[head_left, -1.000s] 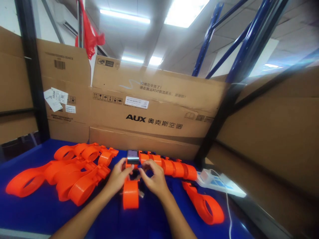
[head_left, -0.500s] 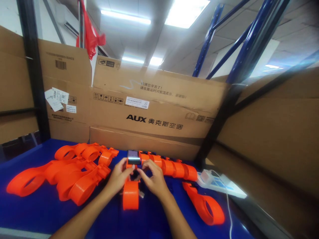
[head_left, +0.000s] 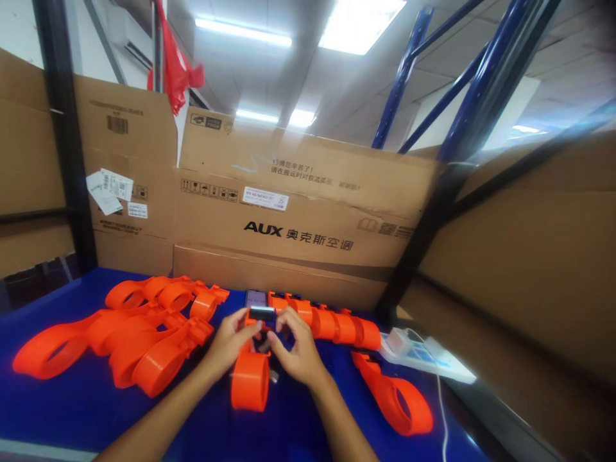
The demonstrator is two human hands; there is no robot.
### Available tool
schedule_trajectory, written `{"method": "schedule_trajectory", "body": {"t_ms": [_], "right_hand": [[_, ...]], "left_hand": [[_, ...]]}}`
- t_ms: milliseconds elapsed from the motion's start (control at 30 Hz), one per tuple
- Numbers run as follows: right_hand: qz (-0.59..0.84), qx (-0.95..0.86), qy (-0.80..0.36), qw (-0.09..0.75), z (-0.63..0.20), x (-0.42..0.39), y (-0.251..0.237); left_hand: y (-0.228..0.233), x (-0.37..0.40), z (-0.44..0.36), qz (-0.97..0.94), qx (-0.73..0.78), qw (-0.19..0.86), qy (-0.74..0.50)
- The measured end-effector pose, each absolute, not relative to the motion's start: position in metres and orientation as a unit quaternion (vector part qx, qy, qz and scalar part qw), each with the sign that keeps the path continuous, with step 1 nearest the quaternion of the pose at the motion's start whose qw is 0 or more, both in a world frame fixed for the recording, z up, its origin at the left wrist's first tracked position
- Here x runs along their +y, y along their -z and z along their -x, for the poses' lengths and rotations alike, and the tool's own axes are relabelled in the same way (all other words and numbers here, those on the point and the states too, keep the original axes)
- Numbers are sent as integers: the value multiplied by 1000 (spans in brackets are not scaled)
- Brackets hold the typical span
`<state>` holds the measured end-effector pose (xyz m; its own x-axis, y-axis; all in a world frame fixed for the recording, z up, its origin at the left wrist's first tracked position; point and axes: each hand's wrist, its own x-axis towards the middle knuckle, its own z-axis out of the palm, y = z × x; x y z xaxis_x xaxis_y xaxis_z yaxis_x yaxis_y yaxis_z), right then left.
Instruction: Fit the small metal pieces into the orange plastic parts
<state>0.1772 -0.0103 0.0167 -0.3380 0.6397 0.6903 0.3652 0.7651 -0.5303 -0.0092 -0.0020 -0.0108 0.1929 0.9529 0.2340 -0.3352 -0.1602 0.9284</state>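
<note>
My left hand (head_left: 234, 340) is closed on the end of an orange strap (head_left: 249, 383), whose rolled loop hangs below the fingers. At its upper end a dark buckle-like piece with a silver edge (head_left: 262, 313) shows between my hands. My right hand (head_left: 299, 350) is curled at the right side of the same end, thumb and fingers pinched close to it. Fingers hide part of that end, and small dark and shiny bits under it are too blurred to name. Just behind stands a phone (head_left: 256, 298) with a lit screen.
Several looped orange straps (head_left: 158, 364) lie in a heap on the left of the blue table (head_left: 202, 433). A row of others (head_left: 337, 326) runs right of the phone, and one strap (head_left: 409, 404) lies nearer. A power strip (head_left: 428, 356) with a white cable is at right; cardboard (head_left: 298, 218) stands behind.
The strap's end has tipped and shifted slightly right, uncovering more of the phone screen. Its loop has swung a little left and down. Both hands stay almost in place.
</note>
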Motion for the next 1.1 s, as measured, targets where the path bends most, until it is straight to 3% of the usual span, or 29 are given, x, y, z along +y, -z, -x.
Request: {"method": "schedule_trajectory", "body": {"t_ms": [167, 400, 600, 767, 1100], "right_hand": [[288, -704, -303, 574, -179, -5, -16], [278, -692, -469, 473, -177, -6, -22], [310, -668, -434, 519, -168, -4, -14], [281, -670, -440, 527, -156, -6, -12], [327, -675, -430, 503, -160, -7, -16]], "left_hand": [[7, -4, 5, -448, 247, 666, -543], [7, -10, 5, -452, 171, 744, -462], [9, -17, 10, -483, 125, 750, -434], [6, -19, 7, -503, 210, 697, -466], [5, -16, 9, -484, 198, 703, -482]]}}
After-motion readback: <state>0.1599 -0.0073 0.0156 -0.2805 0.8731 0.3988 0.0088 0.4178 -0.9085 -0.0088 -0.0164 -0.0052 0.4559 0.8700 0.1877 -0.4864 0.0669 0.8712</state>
